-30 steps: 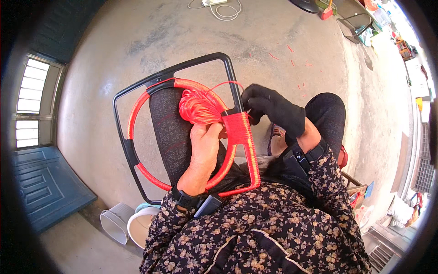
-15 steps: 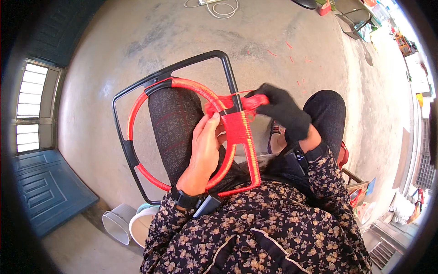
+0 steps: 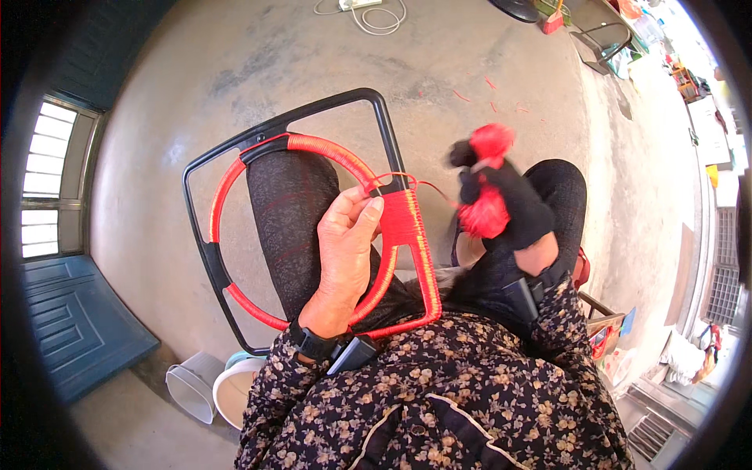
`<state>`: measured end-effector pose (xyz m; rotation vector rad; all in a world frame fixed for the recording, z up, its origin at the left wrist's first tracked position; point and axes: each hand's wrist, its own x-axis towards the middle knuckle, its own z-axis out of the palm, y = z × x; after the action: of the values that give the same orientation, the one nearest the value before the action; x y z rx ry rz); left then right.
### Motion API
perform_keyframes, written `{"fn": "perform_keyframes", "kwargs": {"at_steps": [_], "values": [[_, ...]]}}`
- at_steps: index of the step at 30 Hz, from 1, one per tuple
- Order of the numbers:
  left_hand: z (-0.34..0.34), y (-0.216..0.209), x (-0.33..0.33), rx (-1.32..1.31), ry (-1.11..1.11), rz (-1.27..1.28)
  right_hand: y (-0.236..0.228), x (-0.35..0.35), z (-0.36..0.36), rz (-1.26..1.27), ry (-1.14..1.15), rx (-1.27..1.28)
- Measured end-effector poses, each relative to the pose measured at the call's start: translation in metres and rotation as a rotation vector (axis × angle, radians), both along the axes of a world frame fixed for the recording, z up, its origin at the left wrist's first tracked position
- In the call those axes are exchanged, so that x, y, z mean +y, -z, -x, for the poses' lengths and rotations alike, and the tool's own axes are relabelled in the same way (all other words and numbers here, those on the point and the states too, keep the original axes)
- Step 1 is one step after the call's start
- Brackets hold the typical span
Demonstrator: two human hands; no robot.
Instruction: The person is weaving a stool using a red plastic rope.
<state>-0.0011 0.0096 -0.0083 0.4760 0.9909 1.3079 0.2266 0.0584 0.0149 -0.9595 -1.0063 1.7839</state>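
A black metal frame, a square tube with a ring inside it, leans across my lap. Red cord wrapping covers parts of the ring and the right side of the square. My bare left hand pinches the ring where it meets the square's right side, thumb on top. To the right, my right hand, in a black glove, grips a bundle of red cord that bulges out on both sides of the fingers. A thin strand runs from the bundle to the frame, looping over its right bar.
Red cord scraps lie on the concrete floor ahead. A power strip with a coiled white cable sits farther off. A pale bucket stands at lower left, near a blue panelled door. A folding chair is at far right.
My right hand has pulled the cord bundle away from the frame, out to the right, drawing the strand with it. The left hand still pinches the ring; the frame has shifted slightly left.
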Motion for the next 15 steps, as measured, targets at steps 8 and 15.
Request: {"fn": "perform_keyframes", "kwargs": {"at_steps": [8,15], "values": [[0.001,0.003,-0.001,0.029,-0.019,0.046,0.017,0.02,0.028,0.134,-0.258,-0.496],[0.0,0.0,-0.001,0.048,0.026,0.026,-0.005,0.023,0.053,-0.017,-0.176,-0.04]]}}
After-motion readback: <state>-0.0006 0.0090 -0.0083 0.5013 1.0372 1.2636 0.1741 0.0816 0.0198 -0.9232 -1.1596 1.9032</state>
